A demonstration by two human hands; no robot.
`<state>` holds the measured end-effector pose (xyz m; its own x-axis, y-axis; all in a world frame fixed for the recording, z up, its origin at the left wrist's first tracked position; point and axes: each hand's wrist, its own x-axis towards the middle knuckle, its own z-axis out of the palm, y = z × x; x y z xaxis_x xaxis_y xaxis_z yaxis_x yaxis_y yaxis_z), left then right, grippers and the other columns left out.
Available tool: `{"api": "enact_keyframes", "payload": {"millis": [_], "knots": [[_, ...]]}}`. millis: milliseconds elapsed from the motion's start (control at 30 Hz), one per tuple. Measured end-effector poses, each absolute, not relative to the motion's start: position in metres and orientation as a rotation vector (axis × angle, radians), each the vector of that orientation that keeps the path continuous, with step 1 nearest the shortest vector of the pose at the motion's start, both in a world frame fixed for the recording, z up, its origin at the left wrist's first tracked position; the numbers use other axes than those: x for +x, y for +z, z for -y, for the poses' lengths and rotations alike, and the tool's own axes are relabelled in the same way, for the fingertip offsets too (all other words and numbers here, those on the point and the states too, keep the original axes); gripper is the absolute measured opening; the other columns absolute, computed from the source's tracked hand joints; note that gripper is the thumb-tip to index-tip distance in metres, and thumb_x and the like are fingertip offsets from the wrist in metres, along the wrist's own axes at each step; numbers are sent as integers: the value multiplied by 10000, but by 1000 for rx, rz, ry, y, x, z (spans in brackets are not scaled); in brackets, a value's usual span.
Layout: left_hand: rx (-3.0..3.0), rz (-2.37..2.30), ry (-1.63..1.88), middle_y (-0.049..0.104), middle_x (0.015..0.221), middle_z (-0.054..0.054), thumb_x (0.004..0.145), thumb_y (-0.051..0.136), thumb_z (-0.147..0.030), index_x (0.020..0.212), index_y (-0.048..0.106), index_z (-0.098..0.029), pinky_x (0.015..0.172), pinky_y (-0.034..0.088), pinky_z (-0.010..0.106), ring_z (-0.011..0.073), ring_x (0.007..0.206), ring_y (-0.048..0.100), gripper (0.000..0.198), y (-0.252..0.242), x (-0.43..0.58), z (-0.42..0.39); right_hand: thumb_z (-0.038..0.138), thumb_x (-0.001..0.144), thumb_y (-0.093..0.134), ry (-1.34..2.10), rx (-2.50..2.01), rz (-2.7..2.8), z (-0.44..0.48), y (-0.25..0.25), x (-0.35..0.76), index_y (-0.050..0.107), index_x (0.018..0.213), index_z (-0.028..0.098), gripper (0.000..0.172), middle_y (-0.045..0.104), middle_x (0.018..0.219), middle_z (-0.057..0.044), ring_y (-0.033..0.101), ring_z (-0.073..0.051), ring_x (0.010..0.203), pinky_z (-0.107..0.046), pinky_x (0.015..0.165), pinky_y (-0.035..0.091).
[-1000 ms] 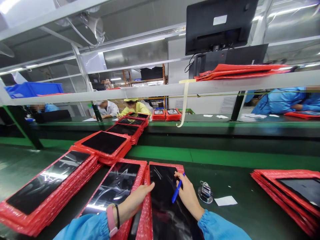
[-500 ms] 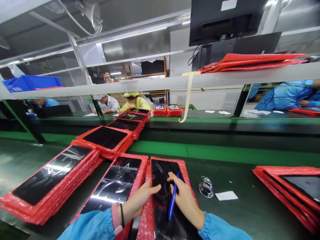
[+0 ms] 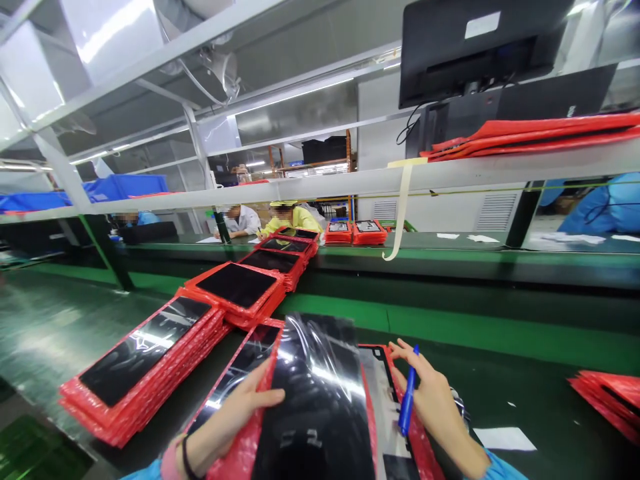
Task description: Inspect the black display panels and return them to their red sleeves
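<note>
My left hand [image 3: 240, 413] grips the left edge of a glossy black screen panel [image 3: 320, 400], with red bubble wrap beneath it. This panel is tilted up, and a loose clear film shows along its top. A blue pen [image 3: 408, 397] is held in my right hand [image 3: 435, 403], whose fingertips are by the red edge of another panel [image 3: 393, 400]. That lower panel shows a pale, silvery surface with a black border. Left of my hands lies another black panel [image 3: 255, 347] on red wrap, partly covered.
Stacks of red-wrapped panels [image 3: 145, 347] run from the left toward the back. A white paper slip [image 3: 505, 439] and more red sleeves [image 3: 607, 403] lie at right. A shelf beam [image 3: 310, 197] with hanging tape [image 3: 403, 213] crosses ahead; co-workers sit beyond.
My left hand has lifted and tilted the black panel leftward, uncovering the silvery one. My right hand, still with the pen, has moved right. The view has shifted.
</note>
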<state>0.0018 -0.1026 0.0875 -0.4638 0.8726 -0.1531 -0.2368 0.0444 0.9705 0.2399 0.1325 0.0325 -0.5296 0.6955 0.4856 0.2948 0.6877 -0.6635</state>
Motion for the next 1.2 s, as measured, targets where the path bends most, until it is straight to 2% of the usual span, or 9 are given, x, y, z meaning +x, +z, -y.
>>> {"api": "enact_keyframes", "payload": {"millis": [133, 267, 500, 667, 800, 933, 1000, 1100, 1200], "knots": [[696, -1524, 1633, 484, 1457, 25, 697, 727, -186, 1372, 491, -245, 1138, 255, 374, 252, 1382, 357, 717, 92, -54, 124, 389, 856, 489, 747, -750, 2073, -123, 52, 246, 595, 937, 244, 198, 657, 1273, -150, 536, -327, 1262, -562, 1048, 408], [679, -1642, 1574, 402, 1503, 35, 688, 688, -195, 1365, 499, -228, 1147, 233, 435, 279, 1398, 316, 704, 73, -99, 143, 417, 845, 514, 890, -744, 2009, -112, 65, 251, 603, 910, 234, 214, 659, 1267, -162, 540, -338, 1255, -533, 1029, 427], [798, -1904, 1428, 585, 1362, 102, 676, 725, -329, 1218, 617, -174, 1135, 250, 420, 301, 1365, 384, 574, 43, -131, 135, 562, 915, 421, 1325, -737, 2024, -87, 52, 266, 645, 897, 221, 409, 774, 897, -93, 704, -288, 912, -396, 845, 511], [921, -2124, 1325, 715, 1059, 125, 544, 795, -423, 909, 686, -187, 1090, 298, 493, 407, 1201, 530, 448, 51, -138, 126, 686, 903, 241, 1795, -701, 1750, -73, 22, 268, 459, 1192, 230, 582, 740, 768, -61, 691, -216, 610, -346, 607, 519], [973, -2386, 1354, 613, 1143, 171, 494, 789, -466, 871, 632, -205, 1135, 93, 540, 481, 1336, 285, 485, 67, -108, 125, 530, 926, 406, 1621, -773, 1860, -66, 13, 264, 504, 788, 227, 347, 593, 590, 31, 541, -135, 499, -236, 483, 387], [1068, -2227, 1321, 659, 1028, 95, 714, 657, -515, 1042, 631, -243, 984, 398, 429, 330, 1040, 594, 427, 60, -34, 112, 321, 780, 630, 1387, -828, 1933, -64, 9, 257, 482, 622, 213, 242, 530, 581, 42, 507, -143, 573, -254, 556, 343], [935, -1794, 1387, 684, 965, 91, 685, 714, -456, 1020, 666, -229, 960, 414, 403, 305, 1020, 596, 408, 45, 1, 99, 276, 734, 616, 1285, -855, 1967, -63, 4, 253, 400, 552, 224, 287, 439, 537, 58, 435, -131, 535, -260, 532, 292], [803, -1661, 1370, 705, 1043, 133, 531, 803, -347, 946, 699, -202, 933, 441, 451, 337, 1014, 616, 452, 19, 29, 79, 222, 719, 514, 1174, -860, 2022, -62, -3, 249, 297, 527, 240, 290, 314, 502, 76, 352, -121, 508, -265, 524, 249], [690, -1627, 1387, 692, 1103, 160, 515, 756, -268, 943, 694, -181, 963, 421, 471, 350, 1072, 603, 441, -1, 33, 66, 191, 716, 472, 1106, -834, 2073, -62, -5, 248, 276, 540, 240, 268, 286, 503, 78, 335, -118, 500, -264, 523, 242]]}}
